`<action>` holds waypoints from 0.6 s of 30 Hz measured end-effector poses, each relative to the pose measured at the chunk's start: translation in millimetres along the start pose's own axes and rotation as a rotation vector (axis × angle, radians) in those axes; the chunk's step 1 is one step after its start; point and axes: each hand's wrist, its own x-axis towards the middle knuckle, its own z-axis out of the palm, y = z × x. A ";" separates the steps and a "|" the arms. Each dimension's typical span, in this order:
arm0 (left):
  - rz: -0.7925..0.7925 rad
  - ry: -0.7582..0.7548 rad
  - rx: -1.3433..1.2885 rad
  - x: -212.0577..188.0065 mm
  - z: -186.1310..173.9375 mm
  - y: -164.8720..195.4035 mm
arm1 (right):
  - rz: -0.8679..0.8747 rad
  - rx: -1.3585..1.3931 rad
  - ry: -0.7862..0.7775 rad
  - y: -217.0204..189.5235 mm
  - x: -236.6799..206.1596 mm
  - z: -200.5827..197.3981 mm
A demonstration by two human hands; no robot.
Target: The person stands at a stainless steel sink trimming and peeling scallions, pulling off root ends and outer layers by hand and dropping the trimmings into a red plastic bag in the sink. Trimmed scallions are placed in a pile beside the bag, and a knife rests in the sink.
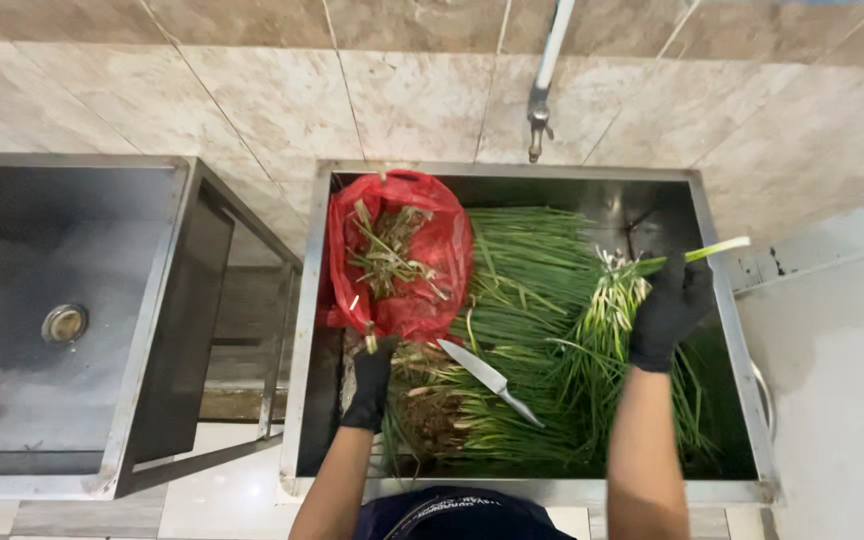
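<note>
Landmark: a steel sink (732,330), square-rimmed, packed with long green onions (527,300).
Right hand (670,305): black-gloved, near the sink's right rim, its grip clenched on an onion bunch (612,295).
Left hand (372,375): gloved, by the left rim, pinching a crinkled red bag (432,260).
Knife (490,380): lay loose mid-sink.

Both forearms are bare and reach forward, each hand in a black glove. The left hand (372,375) is low and closed into a fist. The right hand (672,300) is farther forward, its fingers (694,268) curled shut.
</note>
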 end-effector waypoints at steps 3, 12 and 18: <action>-0.079 -0.065 -0.086 0.0 -12.4 -4.5 | 0.133 -0.267 -0.103 22.0 -3.5 -45.7; 0.207 -0.030 -0.242 70.1 -5.2 39.2 | -0.032 -1.023 -0.492 50.9 -7.7 -98.1; 0.021 -0.371 -0.167 34.1 -10.8 23.8 | 0.213 -0.706 -0.351 46.3 -39.6 -45.6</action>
